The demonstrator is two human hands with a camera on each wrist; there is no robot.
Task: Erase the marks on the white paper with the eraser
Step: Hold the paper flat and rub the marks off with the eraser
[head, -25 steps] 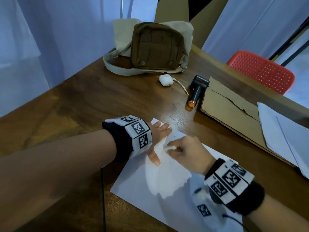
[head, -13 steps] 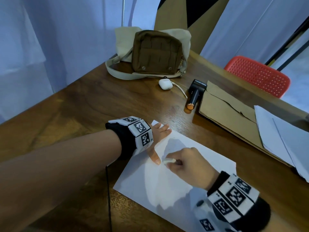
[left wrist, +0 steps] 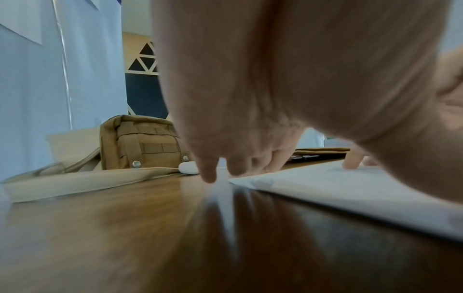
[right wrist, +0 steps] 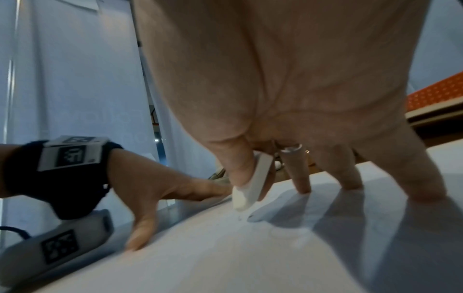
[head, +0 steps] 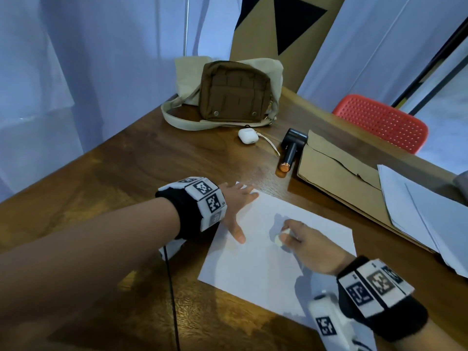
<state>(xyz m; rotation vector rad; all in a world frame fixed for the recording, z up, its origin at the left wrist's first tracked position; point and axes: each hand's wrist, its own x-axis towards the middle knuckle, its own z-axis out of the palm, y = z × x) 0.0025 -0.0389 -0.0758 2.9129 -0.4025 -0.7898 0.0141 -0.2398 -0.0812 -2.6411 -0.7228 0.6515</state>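
A white sheet of paper [head: 266, 262] lies on the wooden table [head: 126, 178]. My left hand [head: 238, 206] lies flat on the paper's far left corner, fingers spread and thumb stretched down onto the sheet. My right hand [head: 304, 239] pinches a small white eraser [head: 279, 238] between thumb and forefinger. In the right wrist view the eraser [right wrist: 246, 190] has its tip on the paper [right wrist: 225, 257], beside faint marks. In the left wrist view my fingertips [left wrist: 208, 174] touch the table and the paper's edge [left wrist: 338, 190].
A brown pouch [head: 235, 92] on a beige bag sits at the back, with a white earbud case [head: 247, 136] and a black cylindrical device [head: 291, 153] in front. A brown envelope [head: 336, 173] and more white sheets [head: 425, 211] lie right. A red chair [head: 382, 122] stands beyond the table edge.
My right hand with the eraser has slid away from the left thumb, toward the right and nearer part of the sheet. The left hand stays planted on the corner.
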